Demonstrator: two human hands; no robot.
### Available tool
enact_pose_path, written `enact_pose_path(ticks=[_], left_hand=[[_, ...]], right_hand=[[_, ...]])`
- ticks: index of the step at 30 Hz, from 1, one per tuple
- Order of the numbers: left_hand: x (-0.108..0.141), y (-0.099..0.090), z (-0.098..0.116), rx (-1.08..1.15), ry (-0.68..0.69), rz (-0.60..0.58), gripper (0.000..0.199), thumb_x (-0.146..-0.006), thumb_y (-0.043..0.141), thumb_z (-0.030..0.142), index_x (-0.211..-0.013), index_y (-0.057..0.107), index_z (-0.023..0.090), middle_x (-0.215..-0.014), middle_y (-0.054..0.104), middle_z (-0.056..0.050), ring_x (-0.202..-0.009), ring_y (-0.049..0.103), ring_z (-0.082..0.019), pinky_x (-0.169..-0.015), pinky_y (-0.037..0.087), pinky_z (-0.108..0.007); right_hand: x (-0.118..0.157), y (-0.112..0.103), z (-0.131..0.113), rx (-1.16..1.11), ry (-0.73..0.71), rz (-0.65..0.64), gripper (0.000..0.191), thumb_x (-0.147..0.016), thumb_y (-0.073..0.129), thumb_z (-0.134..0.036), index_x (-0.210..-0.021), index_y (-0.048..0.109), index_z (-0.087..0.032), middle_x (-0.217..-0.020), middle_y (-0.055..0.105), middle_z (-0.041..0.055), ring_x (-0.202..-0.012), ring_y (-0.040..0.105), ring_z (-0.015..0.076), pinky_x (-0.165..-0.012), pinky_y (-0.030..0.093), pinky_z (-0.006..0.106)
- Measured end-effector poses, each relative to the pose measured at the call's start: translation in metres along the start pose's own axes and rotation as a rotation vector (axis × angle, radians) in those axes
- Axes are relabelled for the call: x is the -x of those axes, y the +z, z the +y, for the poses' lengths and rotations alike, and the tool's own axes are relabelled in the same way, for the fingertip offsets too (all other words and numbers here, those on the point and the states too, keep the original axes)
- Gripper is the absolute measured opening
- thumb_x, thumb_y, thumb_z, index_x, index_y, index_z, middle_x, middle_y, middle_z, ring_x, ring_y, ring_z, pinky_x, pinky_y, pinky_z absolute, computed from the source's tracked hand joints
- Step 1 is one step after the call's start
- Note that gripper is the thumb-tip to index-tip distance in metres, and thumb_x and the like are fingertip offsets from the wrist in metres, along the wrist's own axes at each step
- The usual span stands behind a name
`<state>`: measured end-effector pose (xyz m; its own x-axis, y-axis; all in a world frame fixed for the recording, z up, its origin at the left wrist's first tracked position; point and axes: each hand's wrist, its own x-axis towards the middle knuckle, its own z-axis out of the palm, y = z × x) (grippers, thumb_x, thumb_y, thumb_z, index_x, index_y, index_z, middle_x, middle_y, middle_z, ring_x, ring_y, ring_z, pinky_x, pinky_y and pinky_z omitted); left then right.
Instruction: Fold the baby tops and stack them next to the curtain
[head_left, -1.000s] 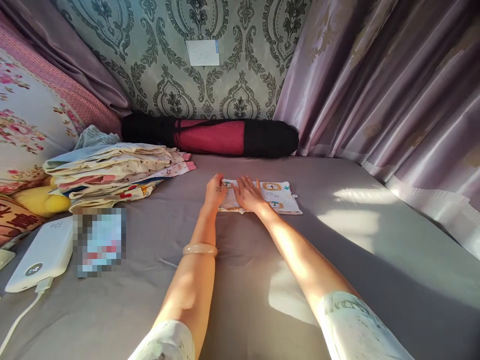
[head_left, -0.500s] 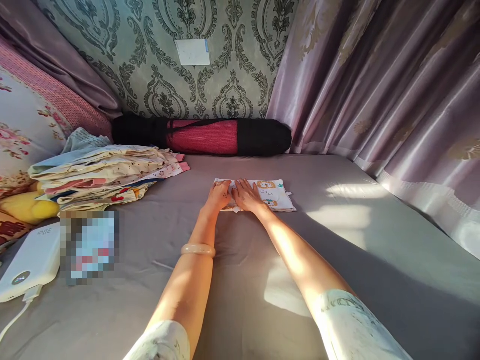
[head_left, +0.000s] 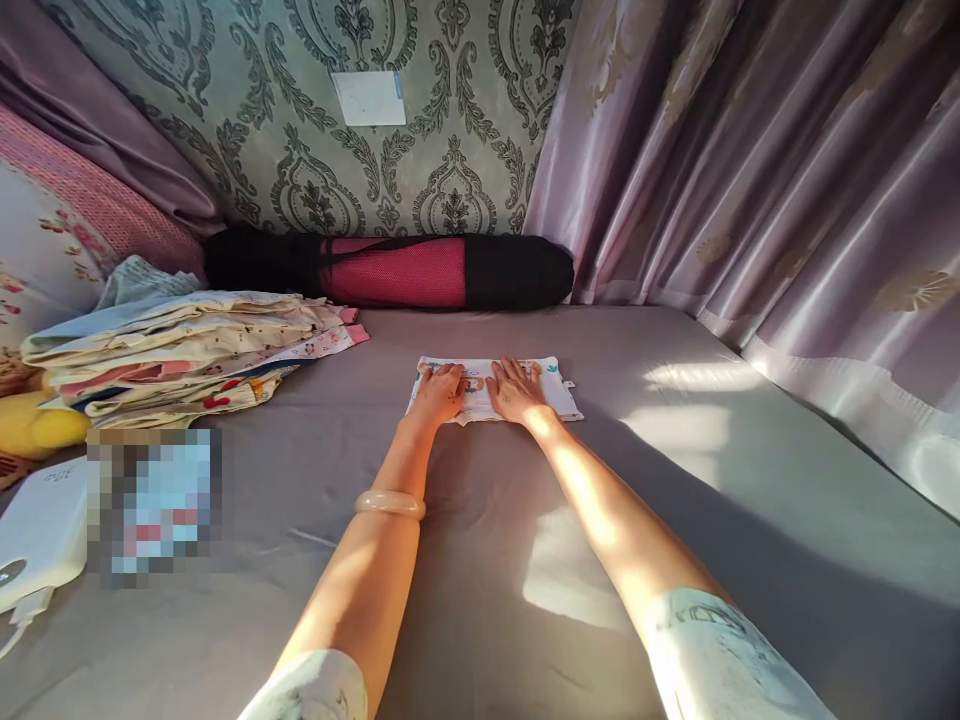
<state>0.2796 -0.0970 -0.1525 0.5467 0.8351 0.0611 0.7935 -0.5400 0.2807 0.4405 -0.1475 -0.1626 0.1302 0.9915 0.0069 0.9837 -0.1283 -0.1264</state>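
A folded white cloth [head_left: 480,400] with orange and green prints lies flat on the grey sheet. My left hand [head_left: 441,393] rests palm down on its left part, fingers stretched out. On the middle-right part lies my right hand [head_left: 517,390], its fingers spread flat. A strip of printed cloth shows between the two hands, and the cloth's right end, with a small tag at its edge, is uncovered. A pale bangle [head_left: 390,504] sits round my left forearm.
Stacked folded clothes [head_left: 195,340] lie at the left, near a yellow plush item [head_left: 41,425]. A white power bank [head_left: 46,530] with a cable is beside a blurred-out object [head_left: 166,505]. Along the wall lies a black and red roll [head_left: 397,272]; curtains hang at the right.
My hands have moved apart over the cloth, the right one shifting right, and more of the print shows between them. The whole view has shifted slightly.
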Motion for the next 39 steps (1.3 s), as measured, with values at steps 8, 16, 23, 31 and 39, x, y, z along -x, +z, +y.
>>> enact_pose_path(ticks=[8,16,23,31,39], left_hand=[[0.000,0.003,0.003,-0.016,0.006,0.000,0.037,-0.099,0.036,0.028,-0.131,0.053,0.018,-0.145,0.054,-0.012,-0.135,0.048,-0.025,-0.117,0.029,-0.042],[0.002,0.005,0.012,0.006,0.010,0.006,0.041,-0.100,0.036,0.035,-0.134,0.051,0.018,-0.146,0.053,-0.011,-0.137,0.045,-0.026,-0.117,0.027,-0.045],[0.000,0.013,0.007,-0.024,0.023,0.012,0.038,-0.100,0.036,0.038,-0.128,0.055,0.021,-0.145,0.053,-0.010,-0.136,0.045,-0.027,-0.118,0.026,-0.047],[0.002,0.011,0.008,-0.008,0.024,0.012,0.039,-0.099,0.038,0.037,-0.131,0.053,0.021,-0.146,0.051,-0.010,-0.137,0.044,-0.026,-0.118,0.025,-0.046],[-0.002,0.009,-0.001,-0.039,-0.012,0.045,0.044,-0.098,0.037,0.035,-0.138,0.049,0.019,-0.149,0.049,-0.012,-0.139,0.043,-0.026,-0.119,0.025,-0.043]], right_hand=[[-0.002,-0.009,0.007,-0.067,-0.001,-0.041,0.056,-0.105,0.018,-0.038,-0.154,0.035,-0.016,-0.163,0.027,0.0097,-0.151,0.020,0.0248,-0.121,0.016,0.051],[0.003,-0.018,0.041,-0.104,0.014,-0.006,0.057,-0.105,0.019,-0.037,-0.155,0.033,-0.015,-0.165,0.017,0.0134,-0.153,0.010,0.0283,-0.121,0.010,0.056],[0.003,-0.008,0.041,-0.076,0.022,-0.081,0.055,-0.105,0.018,-0.039,-0.155,0.034,-0.023,-0.165,0.022,0.0073,-0.153,0.014,0.0259,-0.121,0.009,0.057],[0.004,-0.011,0.042,-0.078,0.028,-0.077,0.056,-0.104,0.018,-0.039,-0.155,0.033,-0.021,-0.165,0.023,0.0089,-0.152,0.015,0.0257,-0.122,0.011,0.055],[0.011,-0.025,0.054,-0.073,0.175,-0.026,0.059,-0.105,0.015,-0.041,-0.156,0.029,-0.014,-0.166,0.015,0.0132,-0.153,0.008,0.0254,-0.122,0.007,0.055]])
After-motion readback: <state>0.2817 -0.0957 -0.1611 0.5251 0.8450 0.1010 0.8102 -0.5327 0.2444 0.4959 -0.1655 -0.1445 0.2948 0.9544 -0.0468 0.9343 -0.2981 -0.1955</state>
